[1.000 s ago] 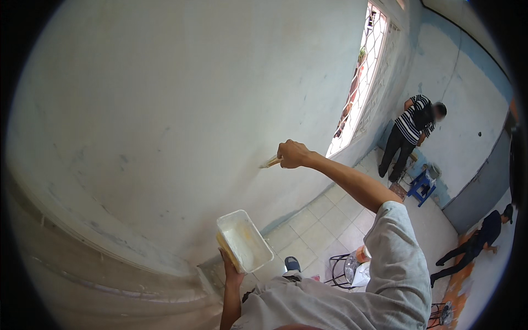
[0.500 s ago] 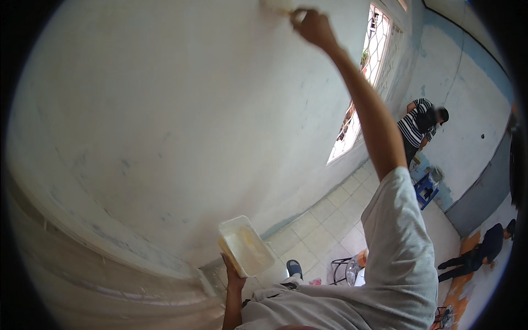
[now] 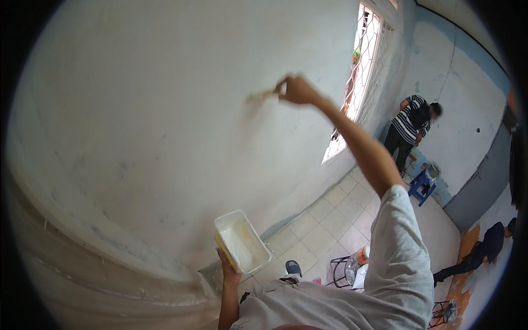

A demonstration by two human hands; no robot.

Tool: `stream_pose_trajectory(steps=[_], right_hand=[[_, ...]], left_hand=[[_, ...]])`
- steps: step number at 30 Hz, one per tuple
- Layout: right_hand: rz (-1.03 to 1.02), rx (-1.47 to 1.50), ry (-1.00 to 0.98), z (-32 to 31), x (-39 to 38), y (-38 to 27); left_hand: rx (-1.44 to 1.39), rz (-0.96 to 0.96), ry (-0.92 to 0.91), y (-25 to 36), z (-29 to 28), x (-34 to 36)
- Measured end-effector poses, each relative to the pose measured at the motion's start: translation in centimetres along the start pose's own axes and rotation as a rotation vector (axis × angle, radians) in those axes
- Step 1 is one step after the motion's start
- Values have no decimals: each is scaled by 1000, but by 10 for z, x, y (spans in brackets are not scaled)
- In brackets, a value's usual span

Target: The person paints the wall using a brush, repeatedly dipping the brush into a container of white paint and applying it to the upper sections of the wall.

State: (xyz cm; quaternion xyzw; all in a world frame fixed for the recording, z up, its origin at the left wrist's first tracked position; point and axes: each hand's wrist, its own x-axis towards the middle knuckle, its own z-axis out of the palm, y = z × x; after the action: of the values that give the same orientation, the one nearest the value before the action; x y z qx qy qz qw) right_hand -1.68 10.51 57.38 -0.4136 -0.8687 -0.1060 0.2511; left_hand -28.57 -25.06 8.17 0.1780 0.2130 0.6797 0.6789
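My right hand (image 3: 300, 91) is raised at arm's length, its fingers closed round the handle of a paintbrush (image 3: 260, 97). The brush points left toward the pale, patchy wall (image 3: 181, 82); its head is blurred, and I cannot tell whether it touches. Low in front of my body, my left hand (image 3: 229, 269) grips a rectangular plastic tub (image 3: 263, 242) from its left side and below. White paint coats the inside of the tub, which is tilted toward me. Part of the left hand is hidden under it.
A barred window (image 3: 360, 77) opens in the wall to the right. Pale curtain-like sheeting (image 3: 110, 280) hangs at lower left. A black-framed stool (image 3: 338, 272) stands on the tiled floor (image 3: 308, 236). Farther right are a blue stool (image 3: 422, 188) and two people, one in stripes (image 3: 410, 121), one in dark clothes (image 3: 484, 247).
My right hand has come down along the wall with the paintbrush, its elbow bending more. The tub in my left hand has shifted slightly up and left in view.
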Motion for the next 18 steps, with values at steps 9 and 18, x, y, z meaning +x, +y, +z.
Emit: stream_pose_trajectory(steps=[9, 18], right_hand=[[101, 125, 585, -147, 73, -45], [335, 128, -127, 88, -94, -70]], left_hand=[[1059, 364, 91, -17, -26, -13], [-20, 34, 109, -12, -6, -14]])
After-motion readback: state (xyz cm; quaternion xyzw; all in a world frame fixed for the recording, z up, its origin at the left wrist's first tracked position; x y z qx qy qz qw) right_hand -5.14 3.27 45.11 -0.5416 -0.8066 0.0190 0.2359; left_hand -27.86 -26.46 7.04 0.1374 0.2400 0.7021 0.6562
